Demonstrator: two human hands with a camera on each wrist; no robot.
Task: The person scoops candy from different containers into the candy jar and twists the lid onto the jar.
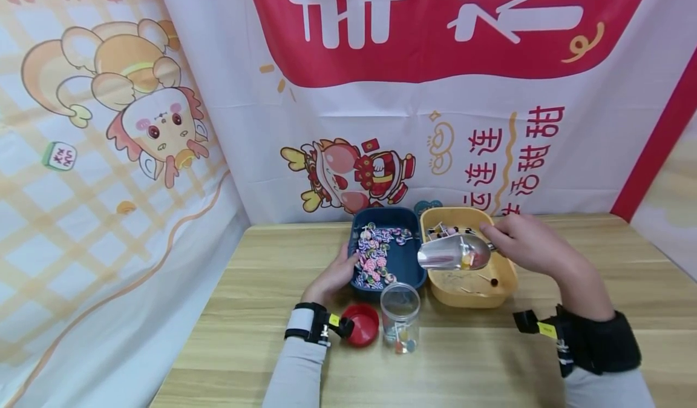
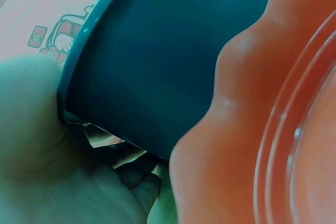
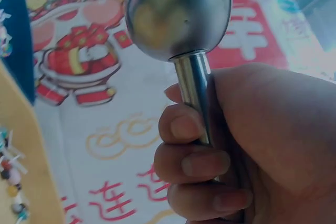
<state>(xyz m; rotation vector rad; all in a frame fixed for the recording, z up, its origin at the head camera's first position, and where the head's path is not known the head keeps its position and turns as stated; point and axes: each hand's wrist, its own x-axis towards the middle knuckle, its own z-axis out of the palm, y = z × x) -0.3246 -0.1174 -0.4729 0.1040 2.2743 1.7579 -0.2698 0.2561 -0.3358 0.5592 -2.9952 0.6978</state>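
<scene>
Head view, lower half of the frame: one wooden table stands before two printed banners, one with a large red panel across the upper middle and one with a cartoon creature at upper left. Two trays sit side by side at the centre, touching or nearly so: one dark blue tray on the left, heaped with swirl-patterned lollipops too many to count, and one yellow tray on the right with a few small candies at its far end.

One metal scoop hangs over the yellow tray, its mouth pointing left toward the blue tray, with a little candy inside. The right hand clenches its handle from the right; in the right wrist view the fingers wrap the steel handle just below the bowl.

The left hand rests against the blue tray's near left corner; the left wrist view shows the palm against the tray wall, fingers tucked beneath, though whether they grip it I cannot tell.

One clear plastic jar stands just below the blue tray, a few candies at its bottom. One red lid lies beside it on the left, next to the left wrist.
</scene>
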